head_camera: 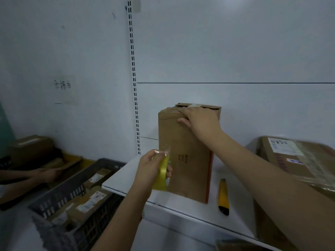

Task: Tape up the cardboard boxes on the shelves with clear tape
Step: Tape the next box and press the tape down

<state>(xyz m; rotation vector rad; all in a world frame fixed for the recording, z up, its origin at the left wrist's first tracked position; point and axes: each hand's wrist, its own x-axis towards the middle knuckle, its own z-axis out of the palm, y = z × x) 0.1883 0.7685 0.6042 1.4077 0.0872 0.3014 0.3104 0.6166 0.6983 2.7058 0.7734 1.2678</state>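
The left hand (154, 167) curls round a yellowish tape roll (162, 175), fingers wrapped through it, held against the front face of the upright cardboard box (188, 160) on the white shelf (181, 207); the right hand (200, 118) presses flat, fingers extended, on the box's top front edge.

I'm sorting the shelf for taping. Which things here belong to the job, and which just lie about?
In use:
- tall brown cardboard box, right hand pressing its top
- yellowish roll of clear tape, gripped by left hand

Lying about:
- yellow utility knife
- grey plastic crate of parcels
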